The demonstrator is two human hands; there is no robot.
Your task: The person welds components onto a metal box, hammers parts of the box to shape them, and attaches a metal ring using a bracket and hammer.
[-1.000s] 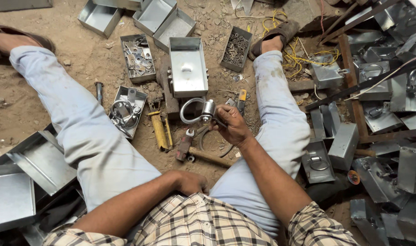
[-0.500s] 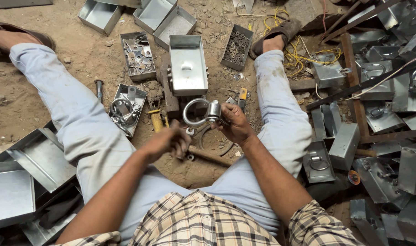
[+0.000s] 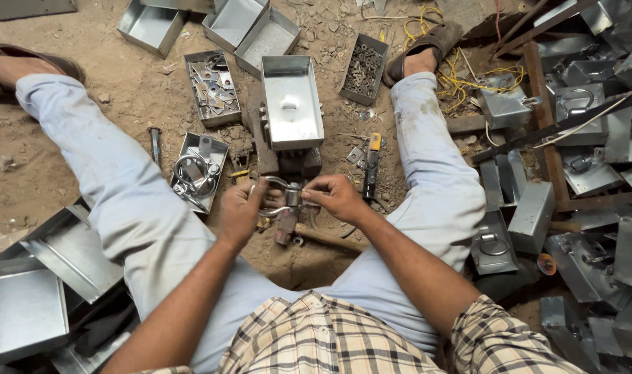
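- Both hands now meet on the metal ring clamp (image 3: pixel 280 197); half a second ago the left hand (image 3: pixel 241 211) was only reaching toward it, and a second ago it rested on the thigh.
- Ring clamp sits between the person's spread legs, lifted above the dirt floor (image 3: pixel 73 159), just in front of the upturned steel box (image 3: pixel 291 104).
- Left hand is closed around the ring's curved side, fingers wrapped on it.
- Right hand (image 3: pixel 338 197) pinches the clamp's small fitting at the ring's right end, fingertips pressed together on it.
- Directly below the hands lie a wooden-handled tool (image 3: pixel 326 239) and small scattered hardware.
- Yellow-handled screwdriver (image 3: pixel 371 163) lies just right of the hands.
- Open tray of rings (image 3: pixel 198 170) lies to the left; tray of flat plates (image 3: pixel 212 86) and tray of screws (image 3: pixel 363 68) sit farther out.
- Stacked steel boxes (image 3: pixel 593 159) crowd the right side.
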